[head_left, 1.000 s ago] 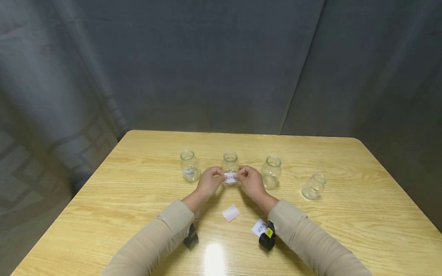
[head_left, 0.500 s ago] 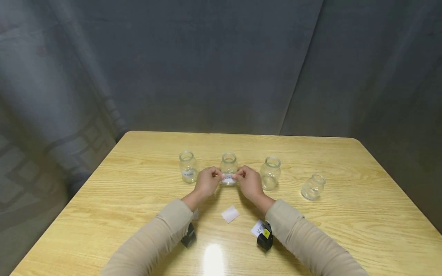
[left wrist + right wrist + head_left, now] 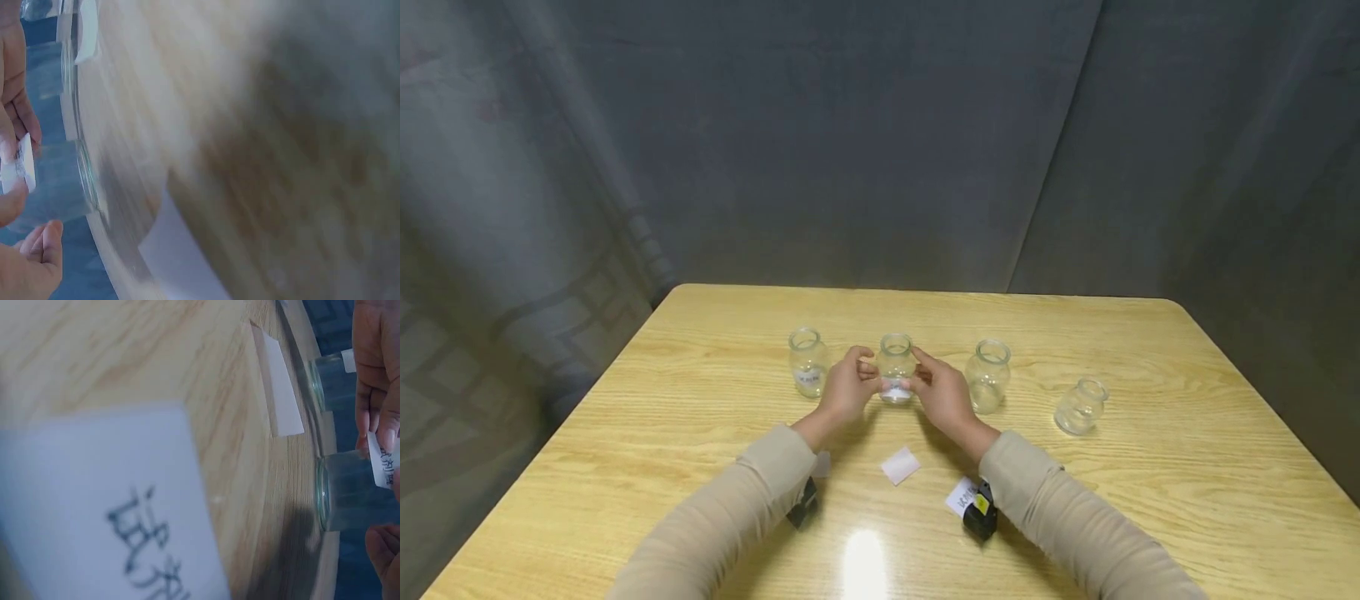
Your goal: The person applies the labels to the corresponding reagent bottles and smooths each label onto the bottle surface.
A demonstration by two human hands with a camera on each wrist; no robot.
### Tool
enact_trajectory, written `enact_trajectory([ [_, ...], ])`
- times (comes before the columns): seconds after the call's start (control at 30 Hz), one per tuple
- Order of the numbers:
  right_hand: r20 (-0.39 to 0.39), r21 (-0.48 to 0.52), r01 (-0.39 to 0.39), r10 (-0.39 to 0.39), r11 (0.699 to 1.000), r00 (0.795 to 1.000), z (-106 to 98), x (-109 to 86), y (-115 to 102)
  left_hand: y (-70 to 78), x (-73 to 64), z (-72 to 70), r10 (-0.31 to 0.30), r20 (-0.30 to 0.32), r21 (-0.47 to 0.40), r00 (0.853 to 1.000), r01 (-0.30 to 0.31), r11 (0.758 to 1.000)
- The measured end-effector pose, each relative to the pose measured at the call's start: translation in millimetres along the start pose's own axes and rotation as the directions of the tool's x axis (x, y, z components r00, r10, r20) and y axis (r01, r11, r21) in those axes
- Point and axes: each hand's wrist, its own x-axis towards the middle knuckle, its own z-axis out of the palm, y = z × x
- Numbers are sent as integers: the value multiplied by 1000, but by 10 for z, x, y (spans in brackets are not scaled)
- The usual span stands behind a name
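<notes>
A small white rectangular paper label with dark handwriting (image 3: 895, 390) is held at the front of a clear rounded glass jar (image 3: 896, 364), which stands upright on the pale wood-grain table (image 3: 700, 350). The label lies directly between the bare left hand (image 3: 844, 387) and the bare right hand (image 3: 943, 393), its long axis running crosswise from one to the other, so neither is nearer. Each end is pinned under a thumb, and the fingers are curled narrowly about the jar's sides. Whether the label's back is flat against the glass cannot be told.
</notes>
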Motion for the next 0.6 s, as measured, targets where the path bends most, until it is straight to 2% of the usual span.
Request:
enact_trajectory([
  [0.13,36,16,-14,13,1000,999,-14,19,21,2,27,-14,23,27,91,999,-25,996],
  [0.27,45,28,-18,16,999,999,-14,25,40,-18,44,-10,34,54,94,998,-39,995],
  [0.4,46,8,10,-10,1000,999,-1,31,50,-52,69,-8,64,84,103,994,-73,992],
  [0.6,38,-66,81,-79,995,996,24,48,60,-64,95,-15,136,126,193,983,-159,968],
])
